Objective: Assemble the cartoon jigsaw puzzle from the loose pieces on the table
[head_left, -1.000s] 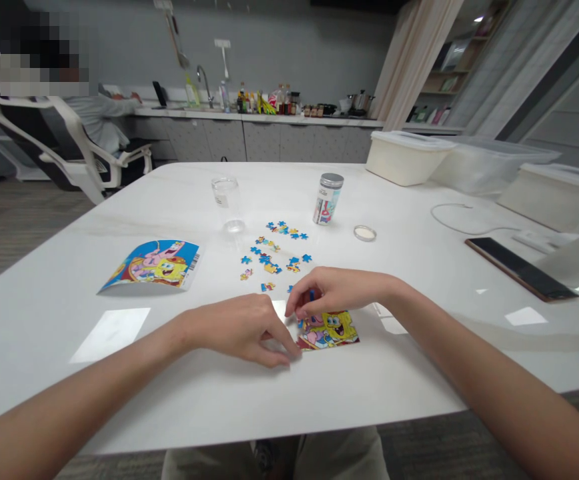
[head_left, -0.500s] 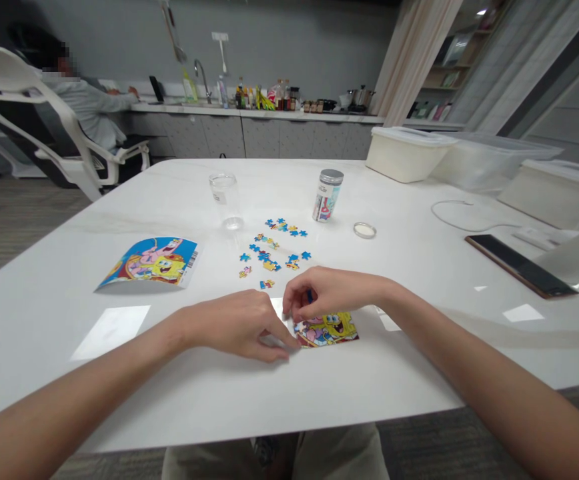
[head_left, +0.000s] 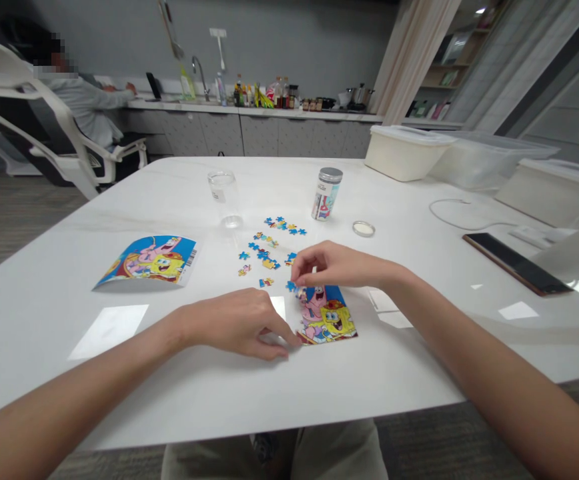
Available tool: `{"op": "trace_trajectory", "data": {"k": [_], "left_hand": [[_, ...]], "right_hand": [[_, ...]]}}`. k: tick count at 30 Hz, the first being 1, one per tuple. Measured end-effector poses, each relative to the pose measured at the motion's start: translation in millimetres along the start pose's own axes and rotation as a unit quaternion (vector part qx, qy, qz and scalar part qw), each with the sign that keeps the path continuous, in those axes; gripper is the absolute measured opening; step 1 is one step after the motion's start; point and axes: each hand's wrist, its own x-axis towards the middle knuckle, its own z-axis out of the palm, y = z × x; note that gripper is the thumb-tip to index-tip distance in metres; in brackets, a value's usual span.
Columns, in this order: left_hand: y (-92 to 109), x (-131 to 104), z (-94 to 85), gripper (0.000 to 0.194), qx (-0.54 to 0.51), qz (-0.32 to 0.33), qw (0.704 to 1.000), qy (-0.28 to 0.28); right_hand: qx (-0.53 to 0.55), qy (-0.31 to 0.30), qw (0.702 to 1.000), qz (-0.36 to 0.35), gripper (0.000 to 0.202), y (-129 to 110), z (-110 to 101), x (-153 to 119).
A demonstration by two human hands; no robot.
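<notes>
Puzzle (head_left: 328, 319) partly built on the worktop (head_left: 219, 407)
Left hand (head_left: 242, 325) relaxed, fingertip at its corner; right hand (head_left: 325, 263) curled over it, can't tell if gripping.

The partly joined cartoon puzzle (head_left: 328, 319) lies flat, with loose, mostly blue pieces (head_left: 270, 264) scattered nearby.

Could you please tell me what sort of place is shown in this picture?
Probably a kitchen area, though I cannot tell whether in a home or an office. Along the back wall, the counter holds a curved tap, bottles and a metal pot.
</notes>
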Motion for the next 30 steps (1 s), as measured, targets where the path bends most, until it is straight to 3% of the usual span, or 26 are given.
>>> {"op": "trace_trajectory", "data": {"k": [3,7,9,12,15,19,22,26,30], "left_hand": [[2,0,-1.1,0.027,-0.002,-0.001,1.0,0.0],[2,0,-2.7,0.022,0.014,-0.021,0.999,0.02],[-1,0,-2.5,0.019,0.059,-0.041,0.996,0.051],[-9,-2,-0.2,0.023,0.206,-0.068,0.972,0.094],[-16,-4,2.0,0.026,0.331,-0.072,0.937,0.085],[-18,-4,1.2,0.025,0.375,-0.07,0.922,0.07],[-17,-3,-1.0,0.026,0.385,-0.106,0.915,0.058],[-20,-3,-3.0,0.027,0.395,-0.239,0.884,0.071],[-24,-4,-3.9,0.032,0.394,-0.326,0.856,0.077]], "right_hand": [[0.002,0.135,0.991,0.024,0.009,7,-15,1],[-0.026,0.213,0.974,0.068,0.007,28,-32,3],[-0.063,0.226,0.967,0.094,0.006,41,-38,6],[-0.155,0.245,0.949,0.126,0.007,56,-42,9],[-0.219,0.253,0.932,0.137,0.01,60,-42,12],[-0.273,0.245,0.918,0.148,0.011,56,-39,11],[-0.289,0.248,0.913,0.146,0.011,54,-37,11],[-0.328,0.27,0.901,0.084,0.013,54,-31,11],[-0.348,0.222,0.911,-0.017,0.017,52,-22,12]]}}
